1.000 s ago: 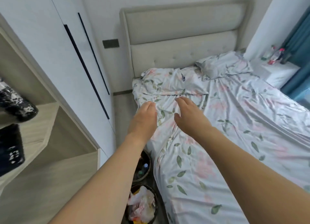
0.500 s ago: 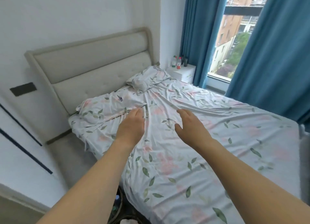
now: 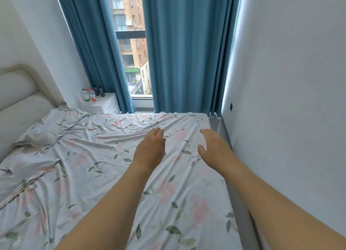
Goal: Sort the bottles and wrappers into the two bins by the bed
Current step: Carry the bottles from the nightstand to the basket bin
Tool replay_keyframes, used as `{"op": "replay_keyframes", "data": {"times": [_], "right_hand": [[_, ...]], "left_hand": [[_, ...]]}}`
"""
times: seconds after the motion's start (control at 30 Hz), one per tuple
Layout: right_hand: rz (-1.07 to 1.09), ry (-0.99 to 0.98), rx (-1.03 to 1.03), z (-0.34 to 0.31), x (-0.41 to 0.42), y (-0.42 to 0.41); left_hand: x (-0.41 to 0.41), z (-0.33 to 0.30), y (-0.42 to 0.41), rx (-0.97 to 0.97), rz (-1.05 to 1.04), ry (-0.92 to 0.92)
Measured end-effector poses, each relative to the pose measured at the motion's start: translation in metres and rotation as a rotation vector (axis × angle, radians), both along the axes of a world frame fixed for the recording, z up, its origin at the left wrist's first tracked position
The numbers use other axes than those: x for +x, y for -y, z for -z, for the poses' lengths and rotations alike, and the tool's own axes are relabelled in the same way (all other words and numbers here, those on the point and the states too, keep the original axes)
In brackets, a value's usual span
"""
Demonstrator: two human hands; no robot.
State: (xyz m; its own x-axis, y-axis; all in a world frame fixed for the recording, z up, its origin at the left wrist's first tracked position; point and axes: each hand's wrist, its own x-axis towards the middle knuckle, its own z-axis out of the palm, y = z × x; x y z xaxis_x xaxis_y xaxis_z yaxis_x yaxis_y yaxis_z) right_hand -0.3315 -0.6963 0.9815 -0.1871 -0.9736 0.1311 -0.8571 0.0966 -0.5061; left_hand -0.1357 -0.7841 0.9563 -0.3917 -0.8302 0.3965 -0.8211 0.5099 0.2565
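A floral-sheeted bed (image 3: 89, 175) fills the room; bottles (image 3: 89, 95) stand at ten o'clock, perhaps two. Left hand (image 3: 150, 150) and right hand (image 3: 215, 148) hover relaxed, holding nothing.

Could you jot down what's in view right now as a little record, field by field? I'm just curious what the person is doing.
Setting: bedroom, seen from a head-worn camera
Left hand: open, fingers straight, holding nothing, above the bed
Right hand: open, fingers relaxed, holding nothing
Bed: floral sheet, wrinkled, with a pillow near the padded headboard
Nightstand: white, beside the bed at the far side
Bottles: two with red caps standing on the nightstand, plus small dark items too blurred to identify
Window: blue curtains partly drawn
Bins: not in view
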Motion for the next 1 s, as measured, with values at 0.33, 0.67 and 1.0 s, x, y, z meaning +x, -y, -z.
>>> {"op": "replay_keyframes", "data": {"times": [0.33,0.67,1.0], "right_hand": [[0.087,-0.015,-0.001,0.002,-0.244,-0.046],[0.081,-0.007,-0.029,-0.011,-0.358,-0.011],[0.075,0.015,-0.050,-0.002,-0.441,0.119]], "left_hand": [[-0.267,0.000,-0.019,-0.062,0.148,0.004],[-0.373,-0.013,0.013,-0.078,0.167,0.031],[-0.469,-0.022,0.140,-0.117,0.165,0.056]]}}
